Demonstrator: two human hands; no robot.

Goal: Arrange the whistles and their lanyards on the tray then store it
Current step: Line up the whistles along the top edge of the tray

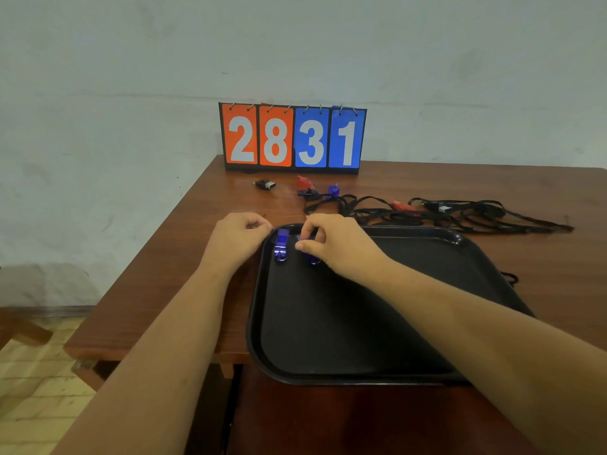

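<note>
A black tray (377, 323) lies on the brown table, its near edge overhanging a gap. One blue whistle (281, 246) rests in the tray's far left corner. My right hand (331, 244) pinches a second blue whistle (312, 256) just to its right, on the tray floor. My left hand (238, 238) rests curled at the tray's left rim, and whether it holds anything is hidden. Behind the tray lie a black whistle (264, 184), a red whistle (304, 182), another blue whistle (333, 189) and a tangle of black lanyards (427, 211) with more whistles in it.
A flip scoreboard (292, 137) reading 2831 stands at the table's back edge against the wall. The table's left edge (147, 267) drops to a tiled floor. A lanyard end (510, 277) pokes out by the tray's right rim.
</note>
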